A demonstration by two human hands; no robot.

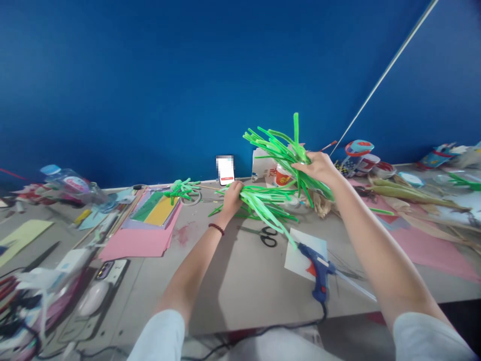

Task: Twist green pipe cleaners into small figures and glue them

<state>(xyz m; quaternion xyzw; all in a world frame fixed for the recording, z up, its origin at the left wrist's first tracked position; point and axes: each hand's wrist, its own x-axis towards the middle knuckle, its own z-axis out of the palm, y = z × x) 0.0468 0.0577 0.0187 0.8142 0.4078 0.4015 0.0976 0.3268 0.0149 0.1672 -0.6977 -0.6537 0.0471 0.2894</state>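
Note:
My left hand [233, 199] is closed around one end of a bunch of green pipe cleaners [263, 200] just above the table. Higher and to the right, my right hand [319, 168] grips a second bunch of green pipe cleaners [276, 149], whose ends fan out to the left. Black-handled scissors [269, 236] lie below the left bunch. Near them a blue glue gun [320, 276] rests partly on a white sheet [295, 263]. A twisted green pipe-cleaner piece on a stick [182, 189] lies left of my left hand.
A phone [225, 170] leans against the blue wall. Pink paper [137, 243] and coloured sheets lie left, with a plastic bottle [73, 183] behind. A red cup [282, 176], tubs [366, 164] and dried husks [417, 192] stand or lie right. The glue gun's cord runs along the front edge.

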